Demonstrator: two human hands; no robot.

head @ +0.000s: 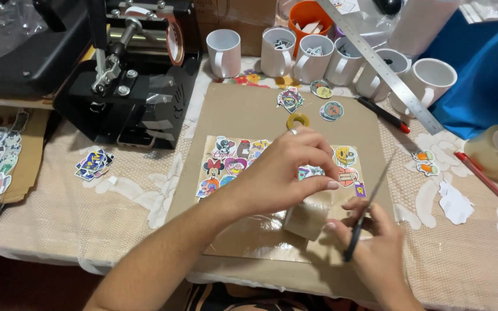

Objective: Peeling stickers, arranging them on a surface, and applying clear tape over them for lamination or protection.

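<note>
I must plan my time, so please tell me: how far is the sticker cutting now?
Done: cut stickers lie loose on the brown board, more in a pile on the cloth. In hand: the left hand pinches a clear film piece, and the right hand holds scissors beside it. Left: the sticker sheet under the hands looks uncut.

both hands meet, left (286, 170) pinching, right (370, 242) gripping.

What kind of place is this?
Probably a small home craft workshop for printing mugs: a black mug heat press at the back left, a row of blank white mugs, and cut-out cartoon stickers on a cardboard sheet. The right hand holds scissors.
</note>
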